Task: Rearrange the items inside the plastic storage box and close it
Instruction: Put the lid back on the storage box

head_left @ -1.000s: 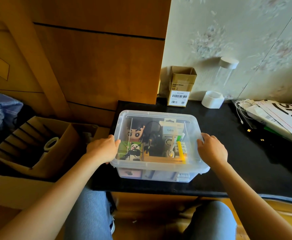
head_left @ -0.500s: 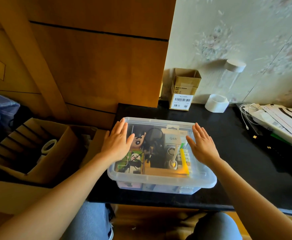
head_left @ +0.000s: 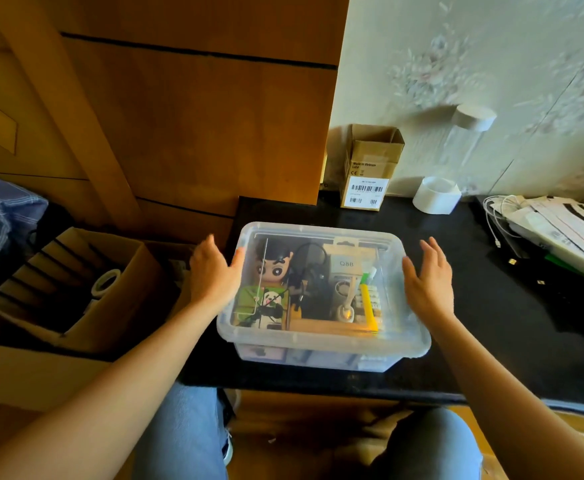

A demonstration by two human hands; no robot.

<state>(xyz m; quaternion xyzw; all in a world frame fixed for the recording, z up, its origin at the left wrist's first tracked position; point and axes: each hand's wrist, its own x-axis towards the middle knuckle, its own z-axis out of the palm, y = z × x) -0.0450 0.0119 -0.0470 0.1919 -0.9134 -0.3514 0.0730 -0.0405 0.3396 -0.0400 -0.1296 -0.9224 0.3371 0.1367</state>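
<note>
I see storage box lower centre: clear plastic, glossy, smooth lid. Table below: black, matt. Carton upper centre: brown cardboard, matt. Panel upper left: wood, smooth sheen.

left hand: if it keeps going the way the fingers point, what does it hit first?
The left hand points up and away, beside the storage box's left wall. Straight on, it would probably pass the box's far left corner and meet the wooden panel behind the black table. Depth is unclear.

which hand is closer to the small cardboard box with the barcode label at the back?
Right. The right hand is at the storage box's right side, below-right of the cardboard box; the left hand is across the storage box, farther off.
</note>
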